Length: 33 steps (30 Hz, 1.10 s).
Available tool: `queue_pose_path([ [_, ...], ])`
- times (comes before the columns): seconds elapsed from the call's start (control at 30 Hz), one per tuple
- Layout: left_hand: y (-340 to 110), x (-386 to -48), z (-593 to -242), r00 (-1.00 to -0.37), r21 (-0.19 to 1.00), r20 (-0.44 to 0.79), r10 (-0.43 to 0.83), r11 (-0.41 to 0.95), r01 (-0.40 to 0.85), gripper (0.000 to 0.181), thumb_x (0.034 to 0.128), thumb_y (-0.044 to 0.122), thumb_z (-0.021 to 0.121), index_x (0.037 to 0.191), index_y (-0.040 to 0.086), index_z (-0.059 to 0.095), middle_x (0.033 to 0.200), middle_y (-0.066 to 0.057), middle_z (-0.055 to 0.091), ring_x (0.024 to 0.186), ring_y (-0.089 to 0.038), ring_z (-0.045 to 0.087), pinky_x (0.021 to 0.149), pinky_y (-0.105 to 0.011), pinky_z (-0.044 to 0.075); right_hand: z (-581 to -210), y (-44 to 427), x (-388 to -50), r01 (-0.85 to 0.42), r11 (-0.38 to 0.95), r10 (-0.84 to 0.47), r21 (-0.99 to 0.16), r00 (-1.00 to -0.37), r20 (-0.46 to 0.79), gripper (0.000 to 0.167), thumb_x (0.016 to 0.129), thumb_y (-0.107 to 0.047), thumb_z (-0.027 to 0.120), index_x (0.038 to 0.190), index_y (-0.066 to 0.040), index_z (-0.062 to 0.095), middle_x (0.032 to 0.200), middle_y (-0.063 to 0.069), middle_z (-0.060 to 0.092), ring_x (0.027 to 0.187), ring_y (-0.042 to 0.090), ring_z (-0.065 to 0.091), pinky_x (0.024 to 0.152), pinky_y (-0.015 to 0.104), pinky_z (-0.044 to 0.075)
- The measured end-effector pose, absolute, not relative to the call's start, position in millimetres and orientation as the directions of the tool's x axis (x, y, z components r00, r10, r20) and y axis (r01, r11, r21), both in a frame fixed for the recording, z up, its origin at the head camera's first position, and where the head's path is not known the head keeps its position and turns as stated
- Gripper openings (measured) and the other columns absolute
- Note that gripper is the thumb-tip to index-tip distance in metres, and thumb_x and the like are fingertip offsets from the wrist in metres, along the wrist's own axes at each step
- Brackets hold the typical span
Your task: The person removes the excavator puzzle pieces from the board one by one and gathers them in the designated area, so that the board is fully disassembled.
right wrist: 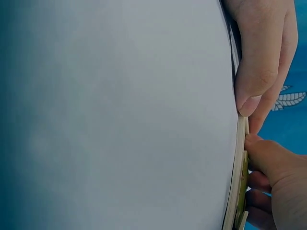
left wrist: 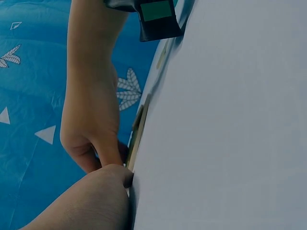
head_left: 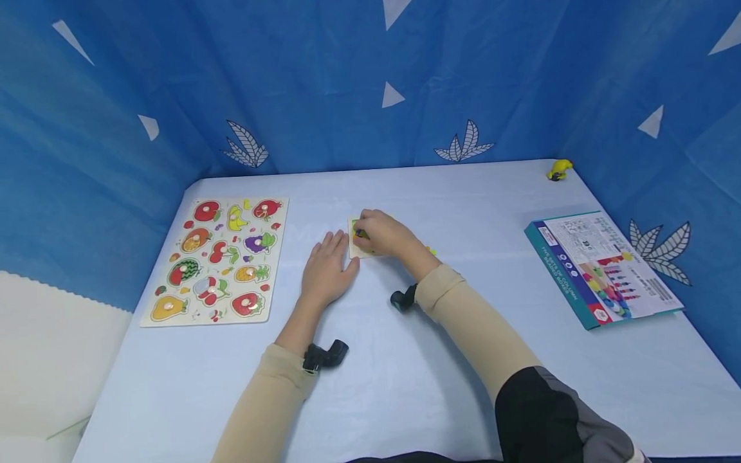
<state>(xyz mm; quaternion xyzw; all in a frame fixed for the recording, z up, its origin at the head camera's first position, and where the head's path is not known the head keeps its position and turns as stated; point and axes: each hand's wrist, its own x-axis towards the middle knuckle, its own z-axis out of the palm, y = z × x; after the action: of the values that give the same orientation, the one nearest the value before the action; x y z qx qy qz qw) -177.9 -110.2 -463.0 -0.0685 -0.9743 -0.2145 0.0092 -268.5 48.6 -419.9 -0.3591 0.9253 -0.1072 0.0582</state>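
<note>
A small pale wooden puzzle board (head_left: 357,251) with green and yellow on it lies near the table's middle, mostly covered by my right hand (head_left: 382,233). That hand's curled fingers pinch a small dark-and-yellow puzzle piece (head_left: 361,233) at the board's left part. My left hand (head_left: 327,270) rests palm down with straight fingers, its thumb side against the board's left edge. Seen edge-on in the right wrist view, a green piece (right wrist: 242,184) sits on the board beside the right fingertips. Much of the held piece is hidden.
A large fruit puzzle board (head_left: 231,292) lies at the left. A teal-edged toy box (head_left: 608,270) is at the right, with a small yellow toy (head_left: 559,170) in the far right corner. Small yellow bits (head_left: 431,251) show behind the right wrist. Blue cloth (head_left: 347,83) surrounds the table.
</note>
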Motion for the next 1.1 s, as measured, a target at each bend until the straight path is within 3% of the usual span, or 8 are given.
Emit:
queue_pose_path([
  [0.47,-110.1,-177.8,-464.2,-0.989,0.416,0.054,0.135,0.898,0.145,0.067,0.1005,0.047,0.042,0.156,0.012,0.032,0.165,-0.005,0.027,0.155,-0.024,0.016,0.127,-0.045,0.012,-421.5,51.0,-266.7,-0.7,0.688,-0.713,-0.191,-0.701,0.002,0.029,0.101,-0.029,0.058,0.118,-0.008,0.07,0.11,0.008,0.064,0.099,0.019,0.063,0.091,0.032,0.054],
  [0.93,-109.5,-177.4,-463.9,-0.989,0.408,0.06,0.137,0.901,0.149,0.067,0.1,0.048,0.042,0.156,0.012,0.033,0.164,-0.005,0.028,0.155,-0.024,0.017,0.127,-0.046,0.013,-417.1,50.2,-270.9,-0.657,0.707,-0.689,-0.263,-0.723,-0.048,0.03,0.097,-0.028,0.064,0.119,-0.01,0.071,0.105,0.004,0.062,0.088,0.016,0.058,0.085,0.03,0.053],
  [1.1,-109.4,-178.1,-463.3,-0.989,0.406,0.061,0.132,0.902,0.146,0.067,0.1,0.048,0.041,0.156,0.012,0.033,0.164,-0.005,0.027,0.155,-0.024,0.017,0.127,-0.045,0.013,-416.7,48.7,-271.4,-0.684,0.694,-0.707,-0.224,-0.707,-0.031,0.029,0.098,-0.029,0.063,0.117,-0.008,0.072,0.104,0.006,0.063,0.088,0.016,0.059,0.086,0.029,0.054],
])
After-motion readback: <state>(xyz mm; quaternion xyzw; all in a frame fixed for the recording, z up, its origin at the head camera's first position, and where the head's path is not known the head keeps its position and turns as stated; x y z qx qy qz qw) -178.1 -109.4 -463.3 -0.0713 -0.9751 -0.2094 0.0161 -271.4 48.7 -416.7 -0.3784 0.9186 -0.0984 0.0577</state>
